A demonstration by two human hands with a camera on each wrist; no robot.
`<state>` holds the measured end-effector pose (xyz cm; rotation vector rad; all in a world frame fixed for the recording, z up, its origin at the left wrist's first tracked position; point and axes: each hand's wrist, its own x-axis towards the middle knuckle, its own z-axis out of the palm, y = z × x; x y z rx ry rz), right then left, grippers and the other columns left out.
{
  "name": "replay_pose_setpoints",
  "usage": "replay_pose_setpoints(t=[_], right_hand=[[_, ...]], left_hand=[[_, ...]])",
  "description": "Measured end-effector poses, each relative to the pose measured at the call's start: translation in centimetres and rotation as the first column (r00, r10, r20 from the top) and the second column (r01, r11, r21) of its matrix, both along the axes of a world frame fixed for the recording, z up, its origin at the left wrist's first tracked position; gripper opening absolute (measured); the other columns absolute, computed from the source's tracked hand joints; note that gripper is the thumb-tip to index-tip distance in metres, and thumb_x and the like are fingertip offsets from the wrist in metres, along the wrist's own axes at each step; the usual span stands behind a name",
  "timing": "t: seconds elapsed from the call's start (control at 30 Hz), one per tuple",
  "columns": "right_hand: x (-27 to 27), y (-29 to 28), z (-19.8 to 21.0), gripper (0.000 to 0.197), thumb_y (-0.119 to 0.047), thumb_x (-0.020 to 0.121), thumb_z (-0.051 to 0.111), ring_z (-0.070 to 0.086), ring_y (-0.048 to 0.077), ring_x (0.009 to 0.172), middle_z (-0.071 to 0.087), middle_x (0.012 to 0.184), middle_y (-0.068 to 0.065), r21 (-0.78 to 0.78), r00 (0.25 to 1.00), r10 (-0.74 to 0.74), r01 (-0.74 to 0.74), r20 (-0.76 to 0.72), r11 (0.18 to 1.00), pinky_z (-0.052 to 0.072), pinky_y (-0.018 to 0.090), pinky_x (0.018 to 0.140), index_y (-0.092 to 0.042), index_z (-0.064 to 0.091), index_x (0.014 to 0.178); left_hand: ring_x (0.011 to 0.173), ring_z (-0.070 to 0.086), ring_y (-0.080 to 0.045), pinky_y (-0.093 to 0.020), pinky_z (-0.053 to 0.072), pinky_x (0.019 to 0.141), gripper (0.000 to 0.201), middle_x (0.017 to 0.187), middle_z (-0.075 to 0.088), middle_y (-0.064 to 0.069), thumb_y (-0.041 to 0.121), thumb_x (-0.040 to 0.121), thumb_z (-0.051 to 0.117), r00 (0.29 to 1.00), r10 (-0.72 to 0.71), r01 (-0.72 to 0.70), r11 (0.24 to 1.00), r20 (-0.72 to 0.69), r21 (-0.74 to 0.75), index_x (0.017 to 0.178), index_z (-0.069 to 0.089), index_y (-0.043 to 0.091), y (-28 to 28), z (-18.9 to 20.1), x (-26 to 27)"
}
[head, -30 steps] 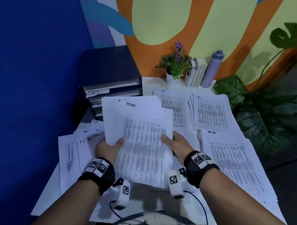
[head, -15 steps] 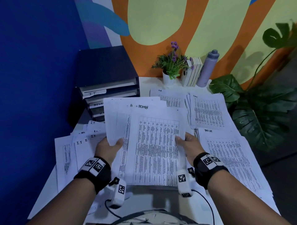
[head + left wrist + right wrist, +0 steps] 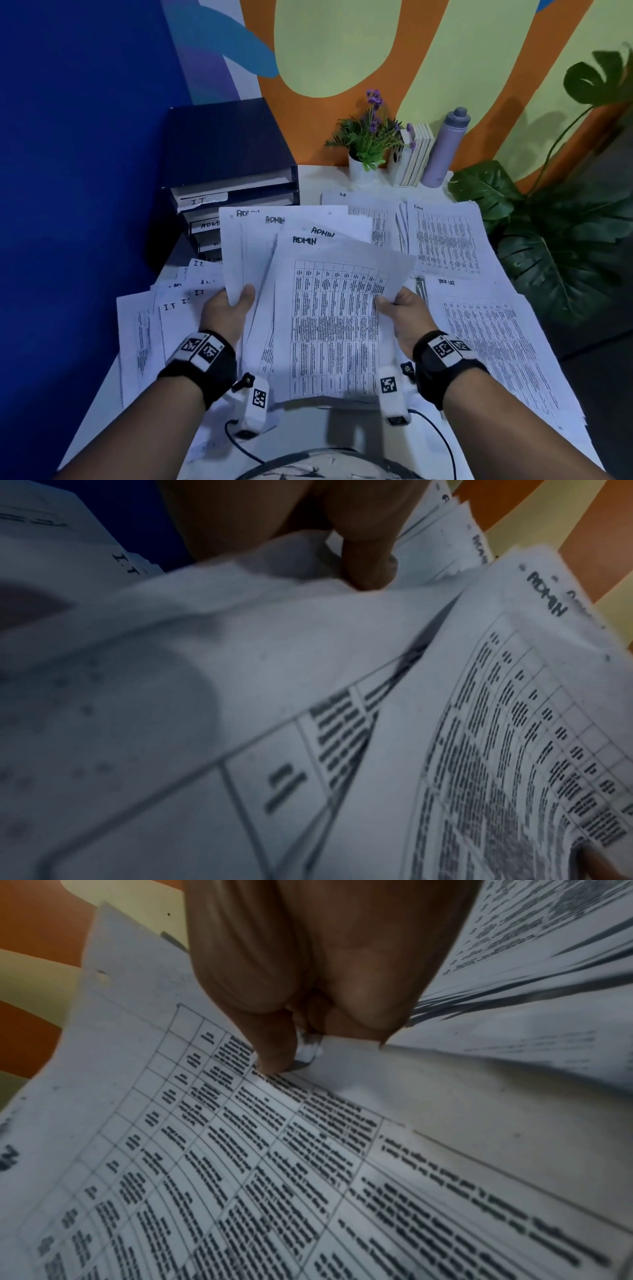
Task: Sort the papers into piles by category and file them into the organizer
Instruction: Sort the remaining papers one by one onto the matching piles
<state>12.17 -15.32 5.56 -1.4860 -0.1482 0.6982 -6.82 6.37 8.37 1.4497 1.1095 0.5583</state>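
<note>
I hold a fanned stack of white ADMIN papers point(image 3: 329, 308) above the table between both hands. My left hand point(image 3: 233, 305) grips the stack's left edge, thumb on top; the left wrist view shows that thumb point(image 3: 368, 561) pressed into the ADMIN papers point(image 3: 240, 696). My right hand point(image 3: 399, 306) pinches the right edge of the front sheet, and its thumb point(image 3: 274, 1047) lies on the printed table of the ADMIN papers point(image 3: 240, 1164). The dark blue organizer point(image 3: 226, 171) stands at the back left, with trays labelled I.T and ADMIN.
Sorted piles lie on the white table point(image 3: 315, 174): I.T sheets point(image 3: 164, 315) at the left, an H.R pile point(image 3: 363, 205) behind, an Admin pile point(image 3: 445, 236) and a tick-list pile point(image 3: 496, 342) at the right. A potted plant point(image 3: 368, 144), books point(image 3: 416, 154), a bottle point(image 3: 445, 147) and large leaves point(image 3: 565, 246) line the back and right.
The stack has been raised and fanned out, so several ADMIN headings now show. My right hand has shifted right and pulled the front sheet apart from the rest.
</note>
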Motion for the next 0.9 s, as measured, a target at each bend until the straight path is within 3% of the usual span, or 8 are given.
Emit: replay_pose_setpoints(t=[0.13, 0.27, 0.33, 0.47, 0.6, 0.73, 0.83, 0.9], right_hand=[[0.2, 0.5, 0.2, 0.035, 0.011, 0.09, 0.055, 0.067, 0.014, 0.087, 0.073, 0.098, -0.001, 0.036, 1.0, 0.007, -0.007, 0.003, 0.999, 0.051, 0.031, 0.079, -0.015, 0.063, 0.112], [1.0, 0.3, -0.1, 0.052, 0.005, 0.091, 0.059, 0.065, 0.023, 0.1, 0.07, 0.11, 0.004, 0.013, 0.998, -0.049, 0.049, 0.041, 0.999, 0.051, 0.039, 0.088, -0.026, 0.05, 0.131], [1.3, 0.0, -0.3, 0.043, 0.006, 0.092, 0.056, 0.064, 0.023, 0.092, 0.072, 0.099, 0.0, 0.001, 0.996, -0.073, 0.073, 0.057, 0.997, 0.053, 0.037, 0.082, -0.021, 0.059, 0.124], [1.3, -0.1, -0.5, 0.031, 0.006, 0.094, 0.052, 0.054, 0.02, 0.079, 0.062, 0.084, 0.001, 0.01, 0.99, -0.14, 0.14, 0.007, 0.99, 0.047, 0.033, 0.069, -0.017, 0.064, 0.11], [1.1, 0.2, -0.7, 0.034, 0.008, 0.096, 0.048, 0.06, 0.015, 0.076, 0.067, 0.088, 0.0, 0.043, 0.993, -0.112, 0.113, -0.034, 0.993, 0.048, 0.03, 0.068, -0.015, 0.062, 0.117], [1.2, 0.5, -0.6, 0.035, 0.008, 0.096, 0.047, 0.065, 0.016, 0.091, 0.069, 0.104, 0.002, 0.071, 0.996, -0.069, 0.072, -0.048, 0.995, 0.049, 0.028, 0.077, -0.012, 0.06, 0.121], [1.4, 0.7, -0.7, 0.033, 0.008, 0.096, 0.048, 0.064, 0.018, 0.094, 0.069, 0.108, 0.005, 0.065, 0.996, -0.058, 0.063, -0.074, 0.996, 0.049, 0.032, 0.084, -0.011, 0.06, 0.119], [1.6, 0.8, -0.8, 0.027, 0.008, 0.095, 0.049, 0.063, 0.02, 0.092, 0.068, 0.105, 0.008, 0.056, 0.995, -0.056, 0.061, -0.084, 0.997, 0.049, 0.032, 0.083, -0.006, 0.059, 0.116]], left_hand=[[0.077, 0.061, -0.012, -0.02, 0.047, 0.068, 0.02, 0.08, 0.066, 0.008, 0.036, 0.091, 0.062, 0.999, -0.027, 0.027, 1.0, -0.045, -0.001, 0.086, 0.068, 0.017, -0.2, 0.0, 0.7], [0.095, 0.06, -0.017, -0.026, 0.041, 0.086, 0.026, 0.1, 0.064, 0.005, 0.029, 0.097, 0.054, 0.999, -0.027, 0.027, 0.999, -0.019, 0.028, 0.117, 0.063, 0.016, -0.4, 0.1, 1.0], [0.108, 0.056, -0.017, -0.026, 0.039, 0.089, 0.033, 0.113, 0.059, 0.006, 0.02, 0.098, 0.053, 0.999, -0.036, 0.038, 0.996, -0.026, 0.077, 0.131, 0.052, 0.018, -0.3, 0.1, 1.0], [0.127, 0.041, -0.007, -0.03, 0.036, 0.104, 0.064, 0.145, 0.037, 0.017, 0.006, 0.098, 0.047, 0.995, -0.1, 0.099, 0.982, -0.003, 0.159, 0.139, 0.028, 0.05, 0.1, -0.2, 0.4], [0.132, 0.038, -0.004, -0.03, 0.034, 0.107, 0.077, 0.151, 0.033, 0.014, 0.001, 0.097, 0.045, 0.982, -0.191, 0.187, 0.941, -0.015, 0.282, 0.13, 0.024, 0.068, -0.2, 0.2, 0.1], [0.07, 0.058, 0.002, -0.012, 0.048, 0.062, 0.051, 0.131, 0.056, 0.003, 0.004, 0.099, 0.042, 0.974, -0.22, 0.225, 0.927, -0.05, 0.301, 0.114, 0.059, 0.05, 0.1, 0.5, 0.2], [0.104, 0.059, 0.002, -0.019, 0.044, 0.091, 0.028, 0.116, 0.065, 0.013, 0.014, 0.097, 0.053, 0.979, -0.194, 0.184, 0.975, 0.066, 0.124, 0.105, 0.069, 0.036, 0.1, 0.9, 0.6], [0.1, 0.056, 0.004, -0.026, 0.036, 0.094, 0.019, 0.103, 0.065, 0.018, 0.032, 0.095, 0.056, 0.97, -0.193, 0.205, 0.976, 0.15, -0.069, 0.106, 0.07, 0.027, -0.4, 1.7, 0.8]])
